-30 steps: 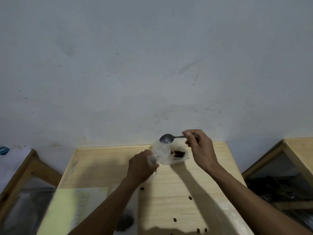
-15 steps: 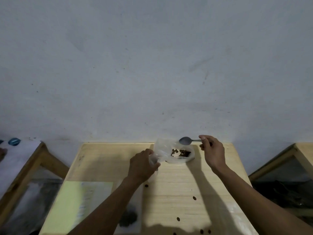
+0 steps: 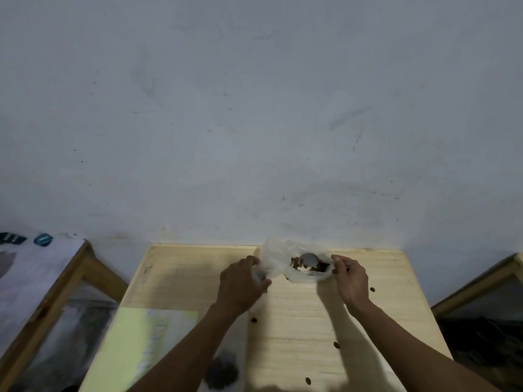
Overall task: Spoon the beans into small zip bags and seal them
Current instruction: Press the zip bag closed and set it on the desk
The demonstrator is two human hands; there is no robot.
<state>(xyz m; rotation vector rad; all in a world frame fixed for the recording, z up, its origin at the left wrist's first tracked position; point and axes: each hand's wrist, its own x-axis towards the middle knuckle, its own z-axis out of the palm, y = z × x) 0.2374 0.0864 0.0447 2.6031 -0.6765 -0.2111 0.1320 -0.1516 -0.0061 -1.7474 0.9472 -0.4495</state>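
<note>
Two hands work at the far edge of one pale wooden table (image 3: 297, 315), low in the middle of the frame. The left hand (image 3: 240, 284) has its fingers curled round a crumpled clear zip bag (image 3: 261, 274). The right hand (image 3: 351, 278) pinches the handle of one spoon (image 3: 309, 259), whose bowl sits down among the brown beans (image 3: 295, 263) in a clear plastic bag (image 3: 307, 275) lying open against the wall. I count five loose beans (image 3: 254, 320) scattered over the table toward the lower right. One yellow-green sheet (image 3: 133, 349) with faint writing too blurred to read lies at the lower left, and beside it, at the bottom edge, one dark heap in clear plastic (image 3: 222, 372). A blue round cap (image 3: 43, 239) rests at the far left.
</note>
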